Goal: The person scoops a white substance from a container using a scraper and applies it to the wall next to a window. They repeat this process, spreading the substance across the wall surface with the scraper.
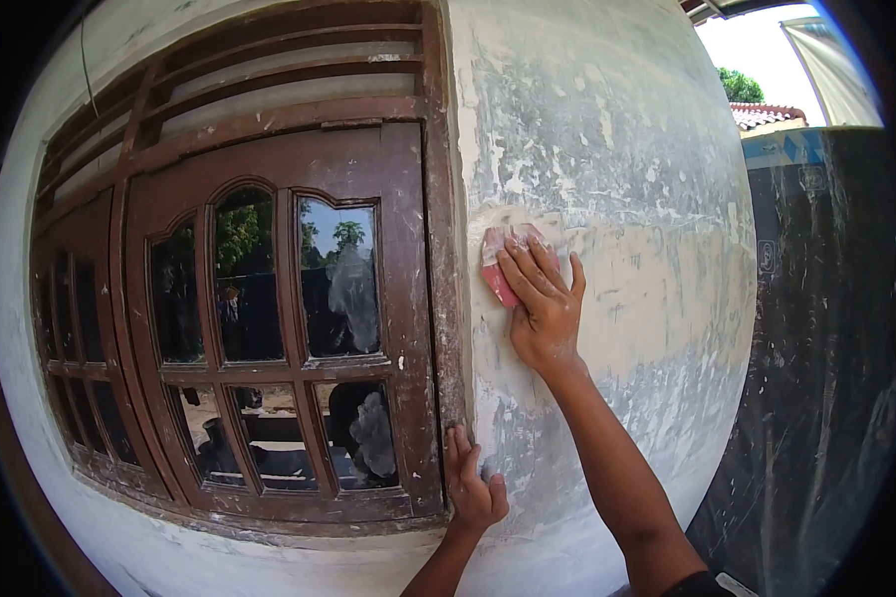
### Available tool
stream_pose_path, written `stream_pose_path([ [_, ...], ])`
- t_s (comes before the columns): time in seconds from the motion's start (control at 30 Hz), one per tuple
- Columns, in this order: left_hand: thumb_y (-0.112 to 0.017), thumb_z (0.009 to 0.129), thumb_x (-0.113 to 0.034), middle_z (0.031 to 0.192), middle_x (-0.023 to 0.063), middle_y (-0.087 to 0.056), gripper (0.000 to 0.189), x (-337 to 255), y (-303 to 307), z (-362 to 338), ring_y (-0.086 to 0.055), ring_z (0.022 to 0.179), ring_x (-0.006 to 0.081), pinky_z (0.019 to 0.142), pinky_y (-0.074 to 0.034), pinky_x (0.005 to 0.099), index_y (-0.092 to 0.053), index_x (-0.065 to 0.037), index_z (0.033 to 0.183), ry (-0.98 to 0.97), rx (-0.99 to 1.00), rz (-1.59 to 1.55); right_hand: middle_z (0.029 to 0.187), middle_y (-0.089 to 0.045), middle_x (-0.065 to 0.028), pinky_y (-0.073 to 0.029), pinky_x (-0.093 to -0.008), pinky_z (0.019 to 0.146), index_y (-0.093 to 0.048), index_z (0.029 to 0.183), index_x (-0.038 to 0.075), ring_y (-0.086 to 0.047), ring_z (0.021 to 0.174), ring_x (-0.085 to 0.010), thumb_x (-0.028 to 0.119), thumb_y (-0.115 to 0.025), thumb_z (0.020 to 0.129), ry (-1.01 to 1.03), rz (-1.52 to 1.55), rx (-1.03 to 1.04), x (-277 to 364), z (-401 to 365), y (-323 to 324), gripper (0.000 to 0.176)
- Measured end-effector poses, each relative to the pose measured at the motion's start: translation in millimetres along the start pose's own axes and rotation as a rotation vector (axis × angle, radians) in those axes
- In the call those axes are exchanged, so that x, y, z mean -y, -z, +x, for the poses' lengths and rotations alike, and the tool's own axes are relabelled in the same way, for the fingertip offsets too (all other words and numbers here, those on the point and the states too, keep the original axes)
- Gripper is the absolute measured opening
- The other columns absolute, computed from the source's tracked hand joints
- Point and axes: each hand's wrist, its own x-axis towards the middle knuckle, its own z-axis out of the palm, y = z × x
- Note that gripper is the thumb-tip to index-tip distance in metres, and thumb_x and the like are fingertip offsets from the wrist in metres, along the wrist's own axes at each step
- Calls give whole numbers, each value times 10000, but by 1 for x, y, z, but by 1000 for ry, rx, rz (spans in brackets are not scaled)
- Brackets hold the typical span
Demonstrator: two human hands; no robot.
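Against the patchy grey and cream wall (657, 289), my right hand (546, 303) presses a red pad (494, 277) flat, its fingers spread over the pad's face. The pad lies close to the right side of the brown wooden window frame (436, 199). Lower down, my left hand (476, 490) rests on the wall beside the frame's lower right part, with its thumb apart from the fingers and nothing in it. Pale dust covers parts of the pad and of my right fingers.
Left of the wall, the window has dark glass panes (247, 279) with whitish smears on some. A dark sheet (816, 378) with a blue top edge stands at the right. Behind it are a tiled roof (767, 114) and a pale cloth (834, 75).
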Motion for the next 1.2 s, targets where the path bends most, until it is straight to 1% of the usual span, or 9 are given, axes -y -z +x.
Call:
stream_pose_path([
  [0.17, -422, 1007, -262, 1457, 427, -347, 469, 2, 0, -2, -326, 1368, 588, 1139, -217, 627, -325, 58, 1335, -4, 3, 7, 1322, -655, -42, -155, -607, 1170, -707, 1225, 137, -543, 1324, -246, 14, -588, 740, -33, 56, 141, 32, -131, 28, 515],
  [0.27, -422, 1006, -269, 1460, 421, -349, 471, 0, 0, 0, -330, 1367, 586, 1138, -224, 625, -329, 55, 1335, -4, -8, -13, 1286, -676, -84, -149, -612, 1168, -722, 1190, 103, -570, 1298, -291, 31, -550, 762, -25, 59, 193, 42, -187, 48, 466],
  [0.33, -422, 1005, -270, 1460, 422, -348, 472, 2, 0, -3, -328, 1368, 585, 1138, -225, 624, -329, 55, 1334, -3, -12, -14, 1251, -693, -99, -145, -610, 1170, -720, 1194, 96, -595, 1269, -304, 25, -543, 762, -8, 102, 188, 46, -183, 62, 472],
  [0.37, -422, 1004, -271, 1459, 423, -348, 473, 3, -1, -3, -327, 1369, 583, 1137, -226, 623, -330, 56, 1333, 3, -17, -13, 1235, -703, -70, -159, -603, 1167, -731, 1178, 121, -611, 1254, -258, 20, -532, 768, -36, 105, 140, 43, -165, 64, 468],
  [0.53, -427, 1002, -266, 1458, 428, -343, 474, 1, 1, -3, -318, 1374, 582, 1139, -222, 623, -329, 60, 1332, 19, 10, -2, 1333, -646, -95, -149, -518, 1178, -663, 1283, 82, -555, 1311, -272, -93, -498, 700, 29, 48, -116, 8, -22, 42, 631],
  [0.67, -428, 1002, -255, 1459, 434, -336, 470, 0, 1, 0, -317, 1373, 584, 1139, -221, 620, -329, 60, 1336, 6, 8, 5, 1345, -638, -70, -184, -534, 1167, -666, 1283, 113, -548, 1315, -258, -92, -526, 716, 56, -22, -121, -13, 34, 12, 619],
  [0.8, -421, 1008, -260, 1458, 436, -337, 470, 0, 1, 0, -320, 1373, 584, 1136, -225, 618, -327, 61, 1338, 9, 12, 11, 1346, -635, -68, -192, -548, 1161, -674, 1271, 124, -550, 1312, -256, -70, -538, 728, 41, -15, -4, -9, 1, 6, 592],
  [1.07, -417, 1016, -274, 1441, 438, -361, 469, 1, 0, -3, -343, 1360, 584, 1134, -229, 622, -343, 63, 1334, 20, -1, 3, 1266, -681, -66, -175, -582, 1156, -719, 1193, 111, -581, 1282, -261, 40, -549, 761, -44, 52, 248, 39, -201, 65, 469],
  [1.2, -419, 1014, -270, 1444, 435, -360, 470, 1, -1, -2, -351, 1356, 584, 1134, -235, 619, -346, 67, 1334, 13, -9, -3, 1242, -693, -95, -169, -568, 1164, -721, 1183, 91, -607, 1251, -280, 18, -535, 774, -71, 123, 127, 44, -169, 75, 456],
])
